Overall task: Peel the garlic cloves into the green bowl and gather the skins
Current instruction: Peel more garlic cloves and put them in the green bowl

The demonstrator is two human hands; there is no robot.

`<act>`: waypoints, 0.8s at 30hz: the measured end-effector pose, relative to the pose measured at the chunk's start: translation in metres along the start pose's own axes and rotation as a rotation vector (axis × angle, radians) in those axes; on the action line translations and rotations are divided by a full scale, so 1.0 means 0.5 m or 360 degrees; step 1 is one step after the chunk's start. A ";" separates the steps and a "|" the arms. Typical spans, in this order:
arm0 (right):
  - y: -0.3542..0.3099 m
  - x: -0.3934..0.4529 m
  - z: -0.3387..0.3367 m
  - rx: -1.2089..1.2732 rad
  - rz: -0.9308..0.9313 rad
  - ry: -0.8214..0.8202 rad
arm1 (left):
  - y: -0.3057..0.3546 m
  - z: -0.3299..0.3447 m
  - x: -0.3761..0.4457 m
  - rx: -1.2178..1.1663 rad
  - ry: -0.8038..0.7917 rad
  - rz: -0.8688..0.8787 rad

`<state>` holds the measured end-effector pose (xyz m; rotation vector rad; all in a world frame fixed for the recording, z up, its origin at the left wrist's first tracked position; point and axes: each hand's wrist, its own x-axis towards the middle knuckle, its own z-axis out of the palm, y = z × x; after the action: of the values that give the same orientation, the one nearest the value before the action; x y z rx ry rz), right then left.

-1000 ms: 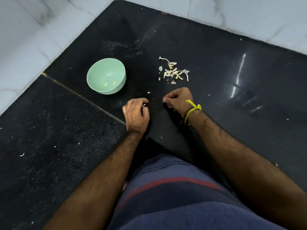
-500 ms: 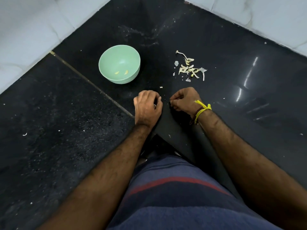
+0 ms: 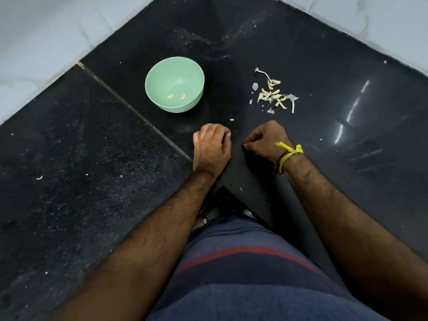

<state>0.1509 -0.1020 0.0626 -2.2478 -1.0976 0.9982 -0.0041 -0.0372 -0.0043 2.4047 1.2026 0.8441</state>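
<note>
A green bowl (image 3: 174, 84) stands on the black counter with two peeled cloves (image 3: 176, 96) inside. To its right lies a small pile of garlic cloves and skins (image 3: 273, 93). My left hand (image 3: 212, 145) is below the bowl, its fingers curled tight around a garlic clove that is almost fully hidden. My right hand (image 3: 266, 140), with a yellow thread on its wrist, is just to the right. Its thumb and fingertips are pinched together, and I see nothing between them. A narrow gap separates the two hands.
The black stone counter (image 3: 92, 181) has a seam running diagonally past the bowl and a corner edge under my hands. White marble wall tiles (image 3: 46, 38) border it at left and back right. Small skin crumbs (image 3: 231, 120) dot the surface. My striped shirt fills the bottom.
My hands came close together and have now drawn slightly apart. The white bit seen at my left thumb earlier is hidden. The view has shifted, while the bowl and pile stay put.
</note>
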 end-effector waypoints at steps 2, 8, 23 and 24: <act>0.002 0.002 -0.004 0.0056 0.0053 -0.0017 | 0.000 0.000 -0.001 0.0000 0.0001 -0.0003; -0.004 0.009 0.003 0.0019 0.0107 0.0054 | -0.004 0.001 -0.005 0.0026 -0.0007 -0.0001; 0.025 -0.030 0.032 -0.0078 -0.0259 0.0282 | 0.003 -0.001 0.002 0.0056 -0.0061 -0.0007; 0.024 -0.031 0.032 -0.0103 -0.0286 0.0271 | 0.002 -0.001 0.001 0.0056 -0.0061 -0.0003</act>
<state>0.1381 -0.1206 0.0509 -2.1921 -1.2450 0.6947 -0.0034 -0.0374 -0.0030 2.4359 1.2150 0.7788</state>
